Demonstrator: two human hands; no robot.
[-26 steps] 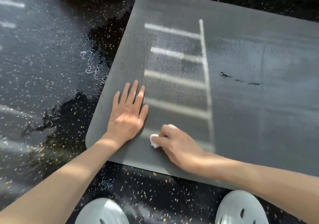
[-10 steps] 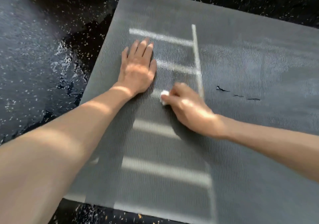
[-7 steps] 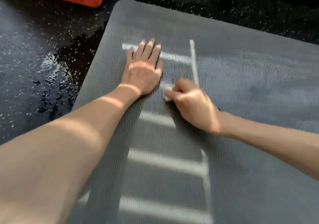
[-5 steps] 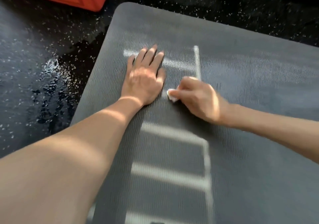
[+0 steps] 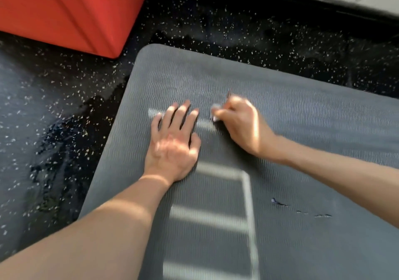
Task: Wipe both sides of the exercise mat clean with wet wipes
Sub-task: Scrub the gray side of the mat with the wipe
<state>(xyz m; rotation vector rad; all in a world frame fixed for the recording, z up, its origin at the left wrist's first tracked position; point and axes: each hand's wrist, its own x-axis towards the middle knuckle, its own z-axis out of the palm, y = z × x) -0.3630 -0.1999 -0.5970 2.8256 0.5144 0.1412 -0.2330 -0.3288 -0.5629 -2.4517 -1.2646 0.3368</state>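
Lying flat on the speckled floor (image 5: 54,107), the exercise mat (image 5: 302,133) presents its ribbed grey face upward, so we judge this to be the side in hand, with the underside yet to do. We pinch the wet wipe (image 5: 215,113) in the curled fingers of the right hand (image 5: 241,126) and press it to the mat near the far edge. The left hand (image 5: 172,146) rests just beside it, palm down, fingers straight and spread, most likely to pin the mat against the wipe's drag. One rounded corner points toward the red block (image 5: 71,14). Both edges from it leave the frame, so we cannot tell the long axis.
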